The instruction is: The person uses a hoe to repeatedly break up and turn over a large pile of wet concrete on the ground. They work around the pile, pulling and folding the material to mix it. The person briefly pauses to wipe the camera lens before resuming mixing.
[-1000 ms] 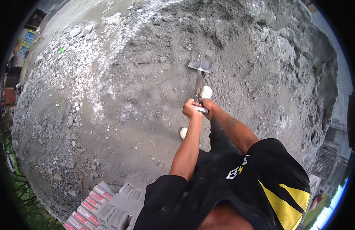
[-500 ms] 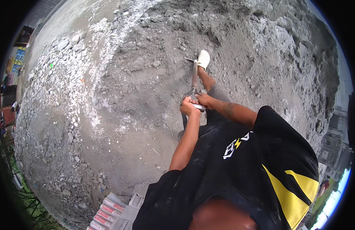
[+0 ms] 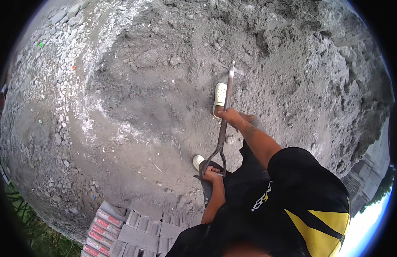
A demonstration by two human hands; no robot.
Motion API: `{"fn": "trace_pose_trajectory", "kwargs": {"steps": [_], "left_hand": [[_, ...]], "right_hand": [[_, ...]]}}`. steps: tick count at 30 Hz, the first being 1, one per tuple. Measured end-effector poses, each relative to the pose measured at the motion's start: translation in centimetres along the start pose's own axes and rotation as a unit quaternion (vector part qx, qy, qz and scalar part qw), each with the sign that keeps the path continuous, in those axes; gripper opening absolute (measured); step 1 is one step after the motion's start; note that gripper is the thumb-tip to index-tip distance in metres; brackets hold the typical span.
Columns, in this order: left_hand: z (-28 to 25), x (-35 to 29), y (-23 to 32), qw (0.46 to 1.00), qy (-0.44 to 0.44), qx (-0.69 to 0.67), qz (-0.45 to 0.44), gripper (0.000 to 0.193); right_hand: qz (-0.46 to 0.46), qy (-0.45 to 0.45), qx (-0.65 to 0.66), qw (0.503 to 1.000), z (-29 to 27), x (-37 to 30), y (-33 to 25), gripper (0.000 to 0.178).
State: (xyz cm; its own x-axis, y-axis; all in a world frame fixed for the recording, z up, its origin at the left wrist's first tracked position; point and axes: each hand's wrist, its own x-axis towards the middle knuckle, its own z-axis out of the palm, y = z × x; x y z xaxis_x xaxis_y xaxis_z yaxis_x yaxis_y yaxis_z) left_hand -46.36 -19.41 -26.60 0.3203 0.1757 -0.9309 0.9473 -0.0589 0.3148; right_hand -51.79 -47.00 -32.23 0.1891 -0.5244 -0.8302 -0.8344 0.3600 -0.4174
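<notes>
A shovel [image 3: 224,128] with a dark shaft and a D-shaped handle points away from me. My left hand [image 3: 213,174] is closed around the crossbar of its handle, close to my body. Farther down the shaft, my right hand [image 3: 229,116] wraps around it. The shovel's blade [image 3: 232,72] shows almost edge-on and blurred, over the grey sandy soil [image 3: 164,94] beyond my feet. Whether it touches the soil I cannot tell.
My pale clogs [image 3: 220,95] stand on the loose soil beside the shaft. A rough bank of grey earth [image 3: 318,77] rises at right. Pale stones [image 3: 63,64] are scattered at left. Stacked grey blocks [image 3: 140,229] and red-and-white packages [image 3: 102,233] sit at lower left.
My right hand has gone from the handle end down to the shaft. My left hand, still on the handle, has come closer to my body. The view has shifted, bringing more blocks into sight.
</notes>
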Motion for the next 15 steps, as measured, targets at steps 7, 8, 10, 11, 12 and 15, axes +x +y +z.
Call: {"fn": "trace_pose_trajectory", "kwargs": {"steps": [7,8,10,11,12,15], "left_hand": [[3.8,-7.3,1.6,0.994,-0.068,0.024,0.082,0.008],[4.2,-8.2,3.7,0.994,-0.051,0.022,0.099,0.008],[5.3,-9.9,6.9,0.981,-0.015,0.052,0.188,0.012],[4.5,-8.7,7.3,0.966,-0.012,0.113,0.232,0.012],[4.4,-8.9,7.7,0.965,-0.018,0.105,0.238,0.012],[2.4,-9.0,9.3,0.936,-0.024,0.176,0.305,0.012]], "right_hand": [[0.09,0.061,0.279,0.954,-3.0,10.3,8.5,0.037],[0.118,0.01,0.403,0.907,-0.4,9.8,6.0,0.029],[0.157,-0.025,0.516,0.842,1.8,8.3,3.0,0.02],[0.178,-0.018,0.518,0.836,2.4,7.5,2.2,0.015],[0.19,-0.007,0.519,0.833,2.0,7.5,1.2,0.011],[0.175,0.006,0.547,0.819,3.0,5.8,0.9,0.009]]}}
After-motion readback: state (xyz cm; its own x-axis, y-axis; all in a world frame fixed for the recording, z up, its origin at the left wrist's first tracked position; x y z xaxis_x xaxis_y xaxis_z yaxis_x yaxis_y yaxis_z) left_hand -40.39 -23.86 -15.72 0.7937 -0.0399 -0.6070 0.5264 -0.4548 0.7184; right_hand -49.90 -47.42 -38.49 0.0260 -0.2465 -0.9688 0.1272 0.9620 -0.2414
